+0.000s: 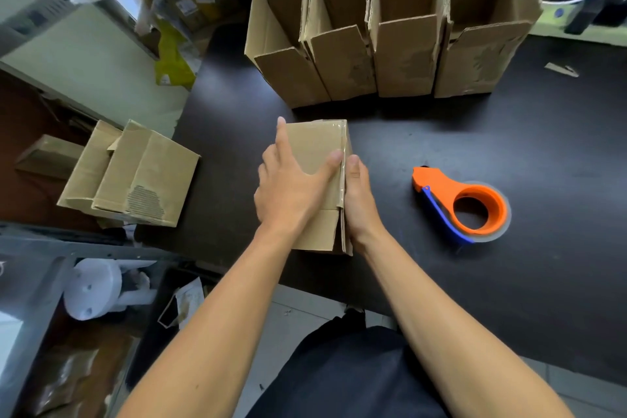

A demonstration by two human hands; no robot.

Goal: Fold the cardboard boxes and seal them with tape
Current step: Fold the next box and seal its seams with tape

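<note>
Box (315,159) near tabletop's (441,132) front edge, long axis front-to-back. Left hand (288,187) presses flat on top; right hand (358,200) grips taped right edge. Tape dispenser (461,205) lies rightward, nearer right hand.

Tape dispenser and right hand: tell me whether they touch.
Apart. The head view shows bare black table between the right hand, which holds the box, and the tape dispenser.
</note>
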